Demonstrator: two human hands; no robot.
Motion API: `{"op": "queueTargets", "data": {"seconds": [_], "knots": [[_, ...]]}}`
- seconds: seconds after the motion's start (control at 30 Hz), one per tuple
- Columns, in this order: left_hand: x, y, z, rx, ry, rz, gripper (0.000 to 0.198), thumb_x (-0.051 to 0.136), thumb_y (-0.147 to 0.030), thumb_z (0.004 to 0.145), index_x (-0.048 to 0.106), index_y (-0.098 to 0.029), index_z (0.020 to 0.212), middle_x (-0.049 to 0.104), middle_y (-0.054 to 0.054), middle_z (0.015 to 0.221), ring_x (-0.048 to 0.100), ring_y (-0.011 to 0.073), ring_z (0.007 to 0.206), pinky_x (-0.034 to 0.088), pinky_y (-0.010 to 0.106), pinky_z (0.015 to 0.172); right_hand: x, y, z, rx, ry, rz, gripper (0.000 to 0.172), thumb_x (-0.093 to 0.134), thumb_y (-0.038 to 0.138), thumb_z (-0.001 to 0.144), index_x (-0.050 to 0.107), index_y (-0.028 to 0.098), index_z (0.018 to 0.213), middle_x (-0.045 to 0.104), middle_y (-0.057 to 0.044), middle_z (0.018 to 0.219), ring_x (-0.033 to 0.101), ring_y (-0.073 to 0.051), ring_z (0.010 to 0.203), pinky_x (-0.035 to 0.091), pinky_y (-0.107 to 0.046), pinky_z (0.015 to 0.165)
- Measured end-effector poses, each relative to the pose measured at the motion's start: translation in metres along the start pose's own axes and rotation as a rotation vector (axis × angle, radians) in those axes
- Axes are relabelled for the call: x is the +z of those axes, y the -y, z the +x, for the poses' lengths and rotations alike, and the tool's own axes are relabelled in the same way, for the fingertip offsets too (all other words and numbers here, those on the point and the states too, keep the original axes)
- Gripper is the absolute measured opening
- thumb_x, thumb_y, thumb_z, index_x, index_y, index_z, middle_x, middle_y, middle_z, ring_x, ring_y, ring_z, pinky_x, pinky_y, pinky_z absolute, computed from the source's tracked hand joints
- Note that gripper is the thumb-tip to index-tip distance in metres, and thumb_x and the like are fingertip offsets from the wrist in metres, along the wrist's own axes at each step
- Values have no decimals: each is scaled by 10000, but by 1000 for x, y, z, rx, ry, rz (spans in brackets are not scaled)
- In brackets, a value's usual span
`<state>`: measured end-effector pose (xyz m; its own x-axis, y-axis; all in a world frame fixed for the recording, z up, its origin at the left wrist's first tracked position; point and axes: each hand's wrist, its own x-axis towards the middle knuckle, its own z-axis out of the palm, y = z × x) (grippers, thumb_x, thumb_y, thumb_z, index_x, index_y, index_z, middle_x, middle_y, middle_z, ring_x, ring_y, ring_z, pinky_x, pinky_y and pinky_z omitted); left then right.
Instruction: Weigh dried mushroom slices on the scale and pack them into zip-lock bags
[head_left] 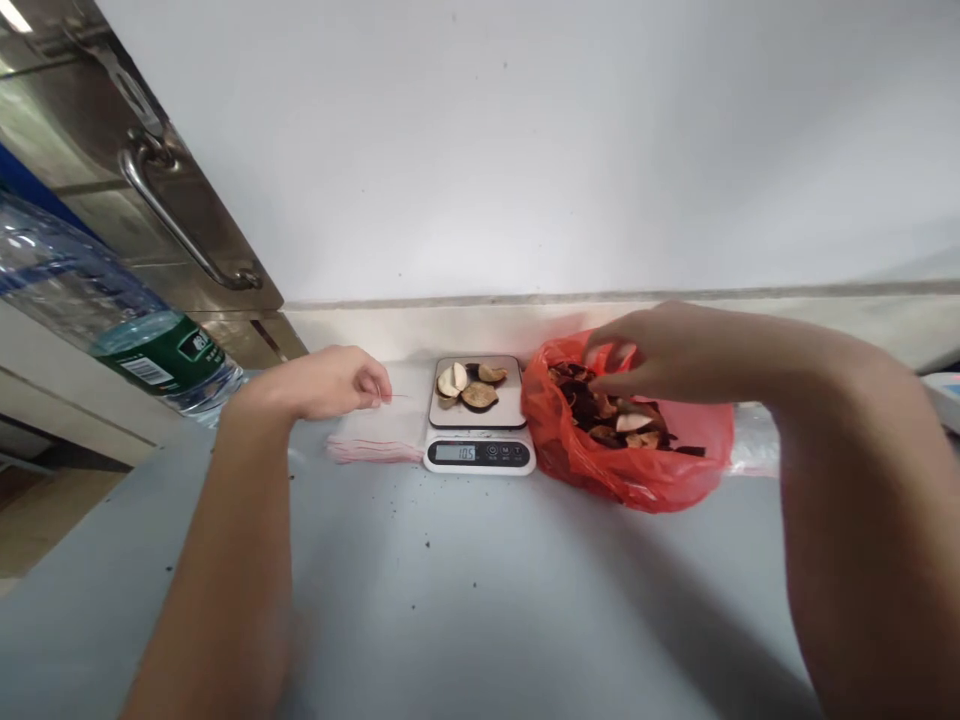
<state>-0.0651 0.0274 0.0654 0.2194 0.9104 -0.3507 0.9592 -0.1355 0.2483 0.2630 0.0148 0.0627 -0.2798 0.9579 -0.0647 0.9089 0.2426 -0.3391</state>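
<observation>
My left hand (341, 383) is closed in a pinch over a stack of clear zip bags (379, 445) with red strips, and a thin red line, which looks like a bag's edge, runs out from the fingertips. Beside the stack sits a white digital scale (480, 470), its display reading about 10.5. Several dried, brown-rimmed slices (480, 396) lie on its plate. My right hand (651, 352) reaches over an open red plastic bag (630, 485), fingers apart, with nothing visible in them. Inside the bag are dark dried pieces and some pale slices (636, 423).
A large water bottle (161, 350) with a green label stands at the left, near a metal door handle (180, 225). Clear plastic (754, 440) lies right of the red bag. A white wall rises behind the grey table (480, 630), which has dark crumbs on it.
</observation>
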Motion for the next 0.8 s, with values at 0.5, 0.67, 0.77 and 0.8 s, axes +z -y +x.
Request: {"op": "queueTargets", "data": {"seconds": [0.5, 0.67, 0.77, 0.8], "knots": [[2, -38, -15, 304, -669, -283, 155, 629, -337, 709, 539, -254, 805, 691, 26, 879, 685, 232, 909, 566, 329, 745, 53, 85, 19, -359, -14, 383, 326, 483, 370, 1070, 608, 199, 822, 709, -23, 822, 593, -150, 698, 399, -278, 661], [5, -41, -15, 403, -643, -223, 330, 646, -374, 807, 651, -247, 1112, 721, 44, 1224, 659, 262, 1192, 553, 366, 985, 54, 86, 23, -165, -178, 588, 93, 648, 114, 868, 623, 195, 829, 728, -13, 788, 666, -155, 647, 476, -277, 636], [8, -37, -12, 503, -392, -160, 857, 836, -523, 711, 517, -284, 1469, 504, 72, 1618, 448, 357, 1506, 429, 424, 1183, 53, 87, 22, -174, -196, 698, 219, 636, 6, 735, 653, 191, 850, 753, -20, 839, 705, -170, 674, 522, -282, 635], [9, -36, -9, 522, -325, -149, 987, 884, -524, 660, 466, -293, 1524, 432, 78, 1678, 385, 373, 1550, 400, 423, 1208, 53, 88, 21, -186, -182, 730, 196, 647, 27, 733, 659, 190, 840, 755, -23, 828, 709, -177, 680, 528, -285, 626]]}}
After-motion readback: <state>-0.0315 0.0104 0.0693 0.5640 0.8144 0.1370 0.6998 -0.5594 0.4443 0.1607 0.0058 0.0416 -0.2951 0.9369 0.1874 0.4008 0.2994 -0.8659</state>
